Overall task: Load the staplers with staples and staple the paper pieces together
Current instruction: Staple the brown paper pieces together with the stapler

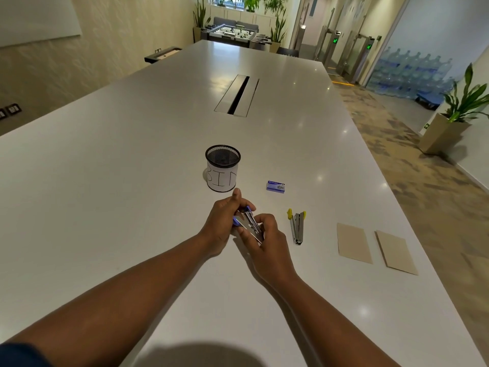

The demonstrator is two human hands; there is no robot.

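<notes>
A small stapler with purple handles (247, 221) is held above the white table (132, 168), its metal magazine showing. My left hand (225, 221) grips its far end and my right hand (264, 234) holds its near end. To the right a yellow-handled stapler (297, 225) lies spread apart on the table. A small purple staple box (275, 187) sits further back. Two tan paper pieces (354, 242) (396, 252) lie side by side at the right.
A black mesh cup (222, 168) with a white label reading "BIN" stands just beyond my hands. A cable slot (237, 95) is set into the table's middle. The table's right edge runs close past the papers, with carpet floor and a potted plant (457, 120) beyond.
</notes>
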